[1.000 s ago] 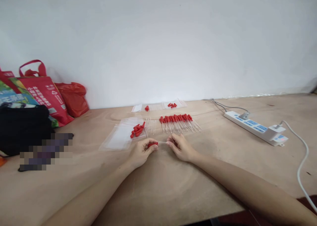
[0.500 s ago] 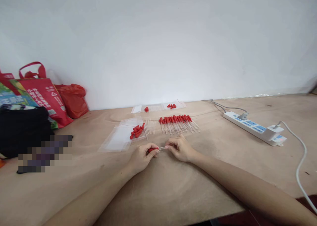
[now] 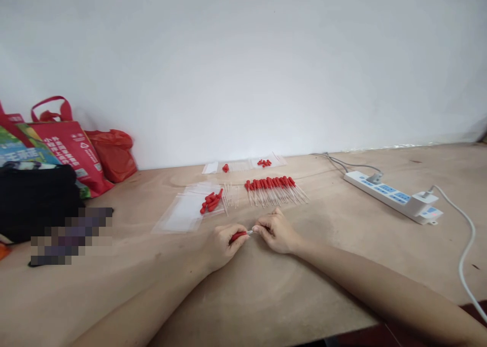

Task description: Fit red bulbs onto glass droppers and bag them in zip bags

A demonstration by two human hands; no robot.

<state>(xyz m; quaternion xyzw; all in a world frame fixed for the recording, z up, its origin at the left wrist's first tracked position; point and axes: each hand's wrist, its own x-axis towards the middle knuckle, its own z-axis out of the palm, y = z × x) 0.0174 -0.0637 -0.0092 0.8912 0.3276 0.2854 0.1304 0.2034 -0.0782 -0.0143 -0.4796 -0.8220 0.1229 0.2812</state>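
Observation:
My left hand [image 3: 223,246] is closed around a red rubber bulb [image 3: 237,236]. A clear thin dropper tube [image 3: 250,232] meets the bulb's right end, and my right hand [image 3: 278,234] pinches the tube's other side. How deep the tube sits in the bulb is hidden. Just beyond my hands lies a row of red-bulbed droppers [image 3: 270,183], side by side. Loose clear tubes [image 3: 231,195] are left of that row. Several loose red bulbs [image 3: 211,202] rest on clear plastic bags [image 3: 177,216].
Bags with red bulbs [image 3: 264,163] and clear tubes lie near the wall. A white power strip [image 3: 391,195] with plugs and a cable [image 3: 464,240] is at right. At left stand a red shopping bag [image 3: 72,151], a red plastic bag [image 3: 114,154] and a black bag [image 3: 38,200].
My hands have come slightly closer together and a little lower. Less of the clear tube shows between them, and more of the red bulb is visible.

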